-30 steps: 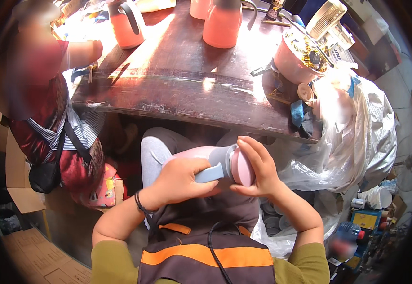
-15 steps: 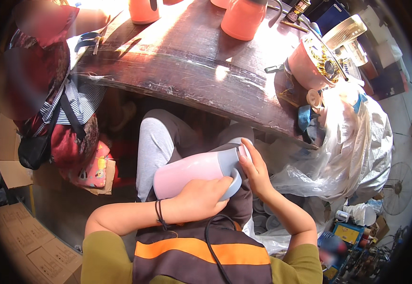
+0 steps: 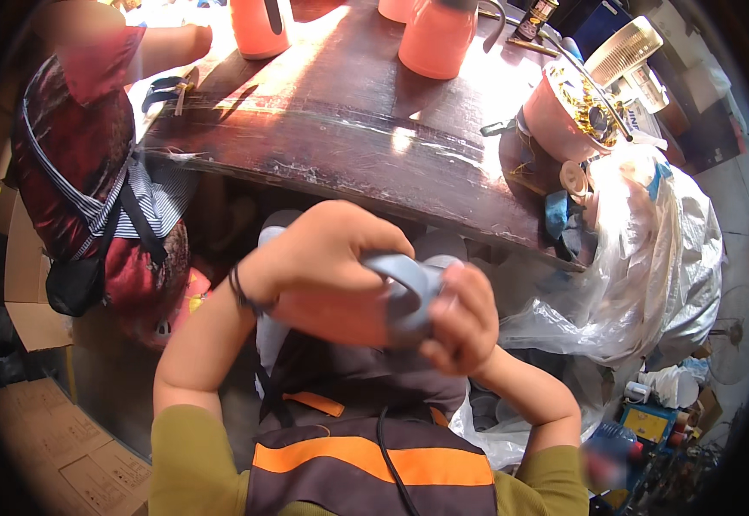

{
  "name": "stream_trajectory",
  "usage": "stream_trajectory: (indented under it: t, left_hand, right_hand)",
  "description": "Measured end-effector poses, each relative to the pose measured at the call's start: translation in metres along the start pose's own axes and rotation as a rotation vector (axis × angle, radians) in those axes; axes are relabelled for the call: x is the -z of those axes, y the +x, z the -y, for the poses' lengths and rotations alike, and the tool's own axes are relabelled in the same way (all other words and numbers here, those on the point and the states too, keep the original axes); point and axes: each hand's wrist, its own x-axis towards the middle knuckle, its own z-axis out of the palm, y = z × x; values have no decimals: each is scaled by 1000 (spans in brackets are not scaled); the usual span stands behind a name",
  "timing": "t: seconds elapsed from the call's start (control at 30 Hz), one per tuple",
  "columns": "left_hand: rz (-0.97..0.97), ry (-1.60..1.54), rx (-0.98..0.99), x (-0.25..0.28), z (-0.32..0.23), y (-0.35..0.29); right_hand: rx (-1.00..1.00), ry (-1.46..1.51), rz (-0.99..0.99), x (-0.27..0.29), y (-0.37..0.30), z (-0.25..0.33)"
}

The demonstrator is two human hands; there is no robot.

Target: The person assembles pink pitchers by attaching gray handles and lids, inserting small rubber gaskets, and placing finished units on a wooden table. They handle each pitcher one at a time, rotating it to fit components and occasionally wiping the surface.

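A pink thermos jug (image 3: 340,318) with a grey collar and handle lies on its side above my lap, its top pointing right. My left hand (image 3: 327,249) is closed round its grey handle (image 3: 402,271) from above. At the top end my right hand (image 3: 465,318) has its fingers curled against the grey lid part, partly hiding it. Motion blurs the jug's body and my right fingers. A dark cord circles my left wrist.
Ahead is a dark wooden table (image 3: 323,138) bearing salmon-coloured jugs (image 3: 433,43) and a pink tub (image 3: 555,116) of yellow scraps. A co-worker (image 3: 90,172) sits at left, near cardboard (image 3: 64,447). Clear plastic bags (image 3: 641,267) bulge at right.
The jug has rolled so that its handle faces up and away from me. My left hand has risen with the handle; my right hand has curled round the top end.
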Motion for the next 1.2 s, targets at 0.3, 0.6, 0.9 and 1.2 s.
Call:
stream_trajectory:
  t: [0.3,0.6,0.9,1.2]
  left_hand:
    - [-119,181,102,-23,10,2]
    - [-268,665,-114,-30,-14,1]
    - [-296,346,-124,-13,-29,4]
    - [392,-685,234,-47,37,-7]
  right_hand:
    - [79,145,-26,-5,-4,-1]
    - [-895,358,-108,-35,-5,-9]
    - [-376,-9,-263,-9,13,-13]
    - [402,361,110,14,24,35]
